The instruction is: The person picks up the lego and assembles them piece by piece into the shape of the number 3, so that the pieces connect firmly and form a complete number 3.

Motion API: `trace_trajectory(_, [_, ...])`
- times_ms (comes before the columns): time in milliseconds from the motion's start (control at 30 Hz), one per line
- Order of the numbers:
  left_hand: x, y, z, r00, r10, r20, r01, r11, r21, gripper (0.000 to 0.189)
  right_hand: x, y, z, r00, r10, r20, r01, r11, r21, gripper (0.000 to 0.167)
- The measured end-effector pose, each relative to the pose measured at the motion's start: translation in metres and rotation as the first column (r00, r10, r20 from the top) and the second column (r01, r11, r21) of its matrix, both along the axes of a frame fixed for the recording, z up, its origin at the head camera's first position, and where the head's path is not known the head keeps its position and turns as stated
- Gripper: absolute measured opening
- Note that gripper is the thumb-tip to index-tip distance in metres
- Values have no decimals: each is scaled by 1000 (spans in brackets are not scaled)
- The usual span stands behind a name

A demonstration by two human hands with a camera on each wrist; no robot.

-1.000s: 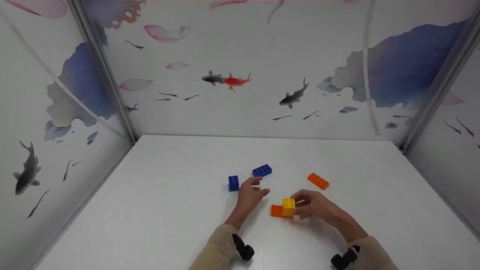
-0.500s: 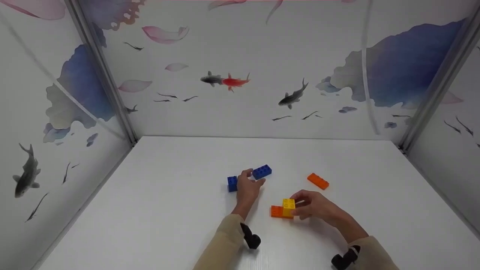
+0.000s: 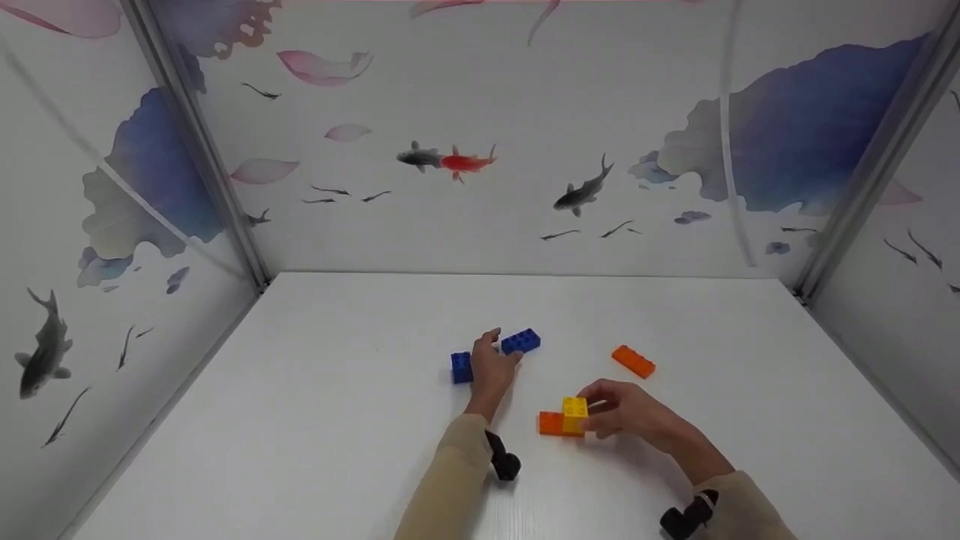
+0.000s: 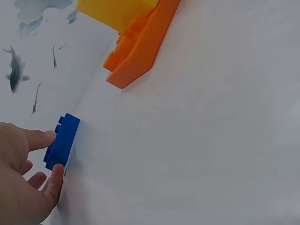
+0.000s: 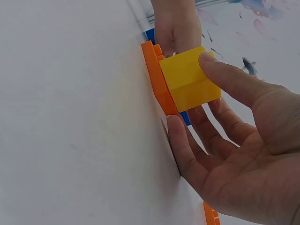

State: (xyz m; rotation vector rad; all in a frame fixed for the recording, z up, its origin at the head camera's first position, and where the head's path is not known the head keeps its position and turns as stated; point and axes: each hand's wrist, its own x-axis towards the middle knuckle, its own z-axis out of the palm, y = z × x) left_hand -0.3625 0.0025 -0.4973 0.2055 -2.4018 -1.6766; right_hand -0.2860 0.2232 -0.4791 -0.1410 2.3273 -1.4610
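My left hand (image 3: 493, 367) reaches in between two blue bricks with its fingers loosely spread. In the left wrist view, the thumb overlaps the studded side of the longer blue brick (image 4: 65, 140), and a fingertip sits right at the brick's lower end. My right hand (image 3: 634, 409) holds a yellow brick (image 5: 187, 79), thumb on one side and fingers behind it. This yellow brick sits on the right part of a flat orange brick (image 3: 550, 424) lying on the table. The shorter blue brick (image 3: 460, 367) stands just left of my left hand.
Another flat orange brick (image 3: 634, 361) lies beyond my right hand. White panels (image 3: 450, 232) printed with fish and petals rise at the back and sides of the white table (image 3: 300, 420).
My left hand has moved forward across the table, and its thumb has come up to the longer blue brick. My right hand stays at the yellow brick.
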Motion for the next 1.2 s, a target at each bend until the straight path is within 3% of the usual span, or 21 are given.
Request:
trace_trajectory(267, [-7, 0, -4, 999, -45, 7, 45, 999, 7, 51, 0, 0, 0, 1000, 25, 7, -25, 1000, -5, 48])
trace_trajectory(500, [-13, 4, -6, 998, 29, 54, -26, 998, -53, 45, -2, -1, -1, 999, 29, 16, -29, 1000, -8, 48])
trace_trajectory(633, [-14, 6, -5, 999, 32, 43, -28, 996, -79, 40, -3, 2, -1, 999, 33, 8, -33, 999, -13, 48])
trace_trajectory(967, [-7, 6, 0, 998, -19, 61, 23, 997, -69, 41, -1, 1, 0, 1000, 26, 7, -26, 1000, -15, 49])
trace_trajectory(1200, [-1, 0, 6, 996, -65, 65, 64, 998, 12, 42, -2, 2, 0, 999, 37, 8, -37, 999, -36, 47])
